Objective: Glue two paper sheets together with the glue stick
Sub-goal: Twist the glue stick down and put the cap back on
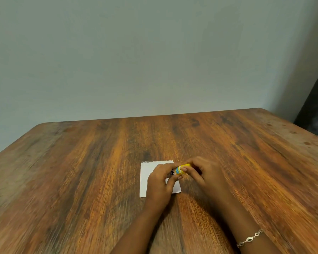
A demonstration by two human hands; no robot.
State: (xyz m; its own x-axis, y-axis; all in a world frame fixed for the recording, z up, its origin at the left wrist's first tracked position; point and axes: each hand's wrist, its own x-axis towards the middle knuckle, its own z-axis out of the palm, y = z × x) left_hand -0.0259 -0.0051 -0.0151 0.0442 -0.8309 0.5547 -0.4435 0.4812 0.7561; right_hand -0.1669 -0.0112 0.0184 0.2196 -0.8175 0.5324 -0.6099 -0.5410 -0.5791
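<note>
Crosswise, glue stick [181, 169] between both grips

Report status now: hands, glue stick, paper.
Left hand and right hand both gripping the glue stick above the white paper. Paper flat on the wooden table. Nothing in the way.

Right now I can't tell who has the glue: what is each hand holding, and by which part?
Both hold the glue stick over the paper: the left hand grips its labelled body, the right hand pinches the yellow end.
</note>
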